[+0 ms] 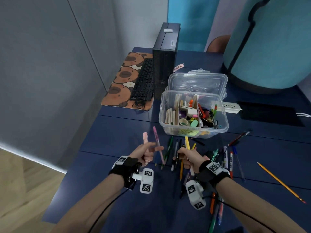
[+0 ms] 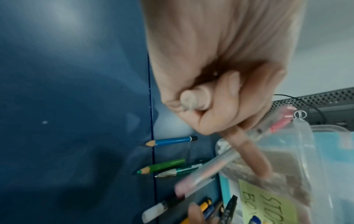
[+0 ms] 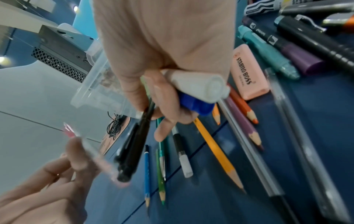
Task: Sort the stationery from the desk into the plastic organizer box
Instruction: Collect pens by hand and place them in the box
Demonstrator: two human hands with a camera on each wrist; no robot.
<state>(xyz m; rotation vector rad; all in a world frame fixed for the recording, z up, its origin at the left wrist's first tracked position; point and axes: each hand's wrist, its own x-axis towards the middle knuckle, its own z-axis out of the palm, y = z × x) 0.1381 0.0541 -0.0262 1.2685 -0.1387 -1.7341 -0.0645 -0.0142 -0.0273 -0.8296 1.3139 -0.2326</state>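
Dark blue tabletop [image 1: 117, 132]; clear plastic organizer box [image 1: 223, 125] with yellow-green note; brown capybara-patterned desk mat [image 1: 117, 91]; black keyboard [image 1: 143, 81].

The peach highlighter [image 3: 249, 75] reads "STABILO BOSS". The computer tower [image 2: 314, 109] bears a "DELL" badge. The box's yellow-green note [image 1: 189, 132] reads "STORAGE".

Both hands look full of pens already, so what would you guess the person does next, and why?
Probably carry the bundles forward and drop them into the organizer box. The left hand grips a pink pen and the right hand holds several pens, the box stands open just ahead, and its right section already holds pens.
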